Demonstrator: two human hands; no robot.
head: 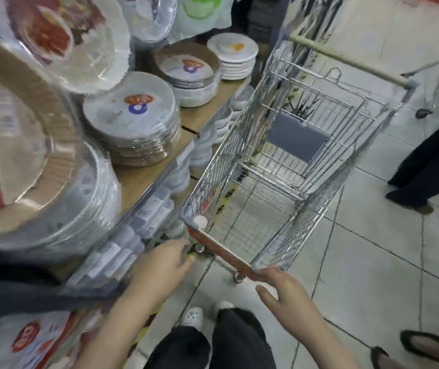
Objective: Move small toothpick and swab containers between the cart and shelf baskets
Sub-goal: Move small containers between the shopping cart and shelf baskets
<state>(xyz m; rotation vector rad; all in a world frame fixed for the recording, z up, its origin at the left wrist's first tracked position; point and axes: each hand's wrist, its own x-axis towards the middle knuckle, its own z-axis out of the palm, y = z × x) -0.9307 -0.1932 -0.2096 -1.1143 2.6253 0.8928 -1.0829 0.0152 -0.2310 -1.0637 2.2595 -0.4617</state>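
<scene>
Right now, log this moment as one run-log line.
left hand: open, near cart corner | right hand: open, at cart's red bumper | cart: one small white container | shelf: plate stacks

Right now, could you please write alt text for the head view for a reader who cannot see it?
Both hands, the left hand and right hand, reach open toward the near end of a wire shopping cart beside a shelf stacked with wrapped plates.

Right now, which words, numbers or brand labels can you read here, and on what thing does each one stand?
None can be read with certainty.
Red round badge on the packet at the lower left: blurred.
Logos on the wrapped plate stacks: blurred.
White shelf-edge labels: too small.
</scene>
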